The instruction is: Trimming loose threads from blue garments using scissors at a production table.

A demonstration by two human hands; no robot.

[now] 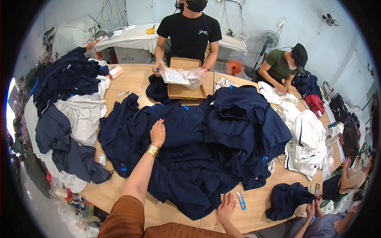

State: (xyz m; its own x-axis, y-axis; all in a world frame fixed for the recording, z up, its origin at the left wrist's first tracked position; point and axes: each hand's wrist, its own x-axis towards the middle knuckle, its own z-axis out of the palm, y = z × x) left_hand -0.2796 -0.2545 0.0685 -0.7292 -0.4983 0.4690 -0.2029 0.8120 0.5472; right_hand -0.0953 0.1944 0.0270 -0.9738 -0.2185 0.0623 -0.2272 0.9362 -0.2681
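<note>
A large heap of navy garments point(178, 158) spreads over the wooden table in front of me. My left hand point(158, 133) lies on the heap with its fingers stretched over the dark cloth, and gold bangles circle that wrist. Flat at the table's near edge, my right hand point(227, 207) rests just below the heap's lower fold and holds nothing. Close to its right lies a pair of blue-handled thread snips point(241, 201), blades pointing up. Thicker folded navy pieces point(246, 115) are stacked on the heap's right side.
Across the table a person holds bubble wrap point(194, 78) and a pale packet over an open cardboard box point(186, 93). White garments point(307, 139) lie right; grey and navy cloth point(63, 123) is piled left. Other people sit along the right side, near a small navy bundle point(287, 200).
</note>
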